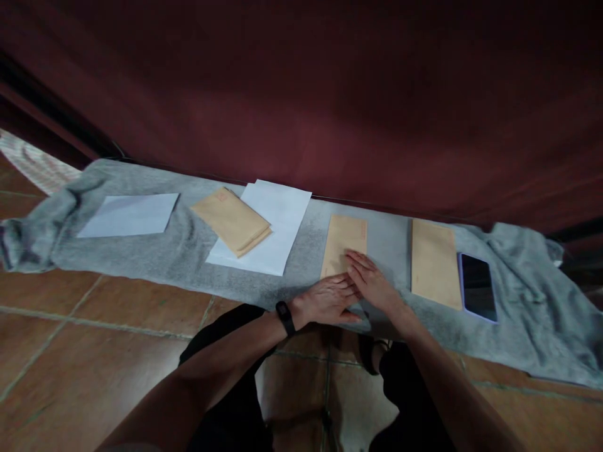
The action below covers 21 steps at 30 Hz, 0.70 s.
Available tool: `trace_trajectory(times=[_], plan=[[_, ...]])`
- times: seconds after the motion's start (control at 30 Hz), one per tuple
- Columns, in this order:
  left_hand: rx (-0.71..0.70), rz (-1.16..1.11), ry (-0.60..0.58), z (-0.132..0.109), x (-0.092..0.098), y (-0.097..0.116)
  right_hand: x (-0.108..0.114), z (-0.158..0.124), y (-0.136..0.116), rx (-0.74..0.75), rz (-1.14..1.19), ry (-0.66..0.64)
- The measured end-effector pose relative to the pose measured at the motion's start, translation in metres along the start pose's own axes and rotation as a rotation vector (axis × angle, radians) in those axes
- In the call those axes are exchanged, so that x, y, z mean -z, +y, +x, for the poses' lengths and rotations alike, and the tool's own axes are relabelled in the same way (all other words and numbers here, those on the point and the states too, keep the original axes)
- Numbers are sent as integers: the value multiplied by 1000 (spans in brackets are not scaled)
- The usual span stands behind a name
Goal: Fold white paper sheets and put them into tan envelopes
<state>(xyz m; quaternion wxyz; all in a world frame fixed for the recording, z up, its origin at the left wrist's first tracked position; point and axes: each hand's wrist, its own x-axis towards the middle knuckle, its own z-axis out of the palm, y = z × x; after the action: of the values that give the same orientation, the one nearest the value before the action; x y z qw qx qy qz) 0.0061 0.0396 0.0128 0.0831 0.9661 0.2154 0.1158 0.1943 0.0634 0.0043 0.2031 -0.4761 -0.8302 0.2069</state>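
A brown paper envelope (pixel 346 235) lies upright to my view on the grey cloth, its lower end covered by both hands. My left hand (pixel 327 300) rests flat across that end, fingers stretched to the right, with a black band on its wrist. Coming in from the right, my right hand (pixel 374 282) lies with extended fingers on the envelope, touching the left fingertips. Neither hand grips anything. To the right is another brown envelope or small stack (pixel 433 263).
Several brown envelopes (pixel 230 220) overlap white paper sheets (pixel 282 216) left of centre. Farther left is another white sheet (pixel 129 215). A phone (pixel 478 285) borders the right-hand envelope. Grey cloth (pixel 188 251) covers the narrow surface; a dark red curtain (pixel 301 138) hangs behind.
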Motion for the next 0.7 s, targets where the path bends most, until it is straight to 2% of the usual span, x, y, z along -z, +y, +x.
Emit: trace_trajectory(times=[0.1, 0.27, 0.5, 0.7], plan=[[-20, -28, -9, -4, 0, 3, -4, 4, 4, 12, -89, -65], [-21, -47, -61, -10, -1, 6, -8, 14, 10, -9, -209, -85], [-8, -130, -142, -14, 11, 12, -11, 27, 13, -78, -309, -69], [-12, -211, -133, -19, 11, 15, -14, 36, 15, -137, -359, 1]])
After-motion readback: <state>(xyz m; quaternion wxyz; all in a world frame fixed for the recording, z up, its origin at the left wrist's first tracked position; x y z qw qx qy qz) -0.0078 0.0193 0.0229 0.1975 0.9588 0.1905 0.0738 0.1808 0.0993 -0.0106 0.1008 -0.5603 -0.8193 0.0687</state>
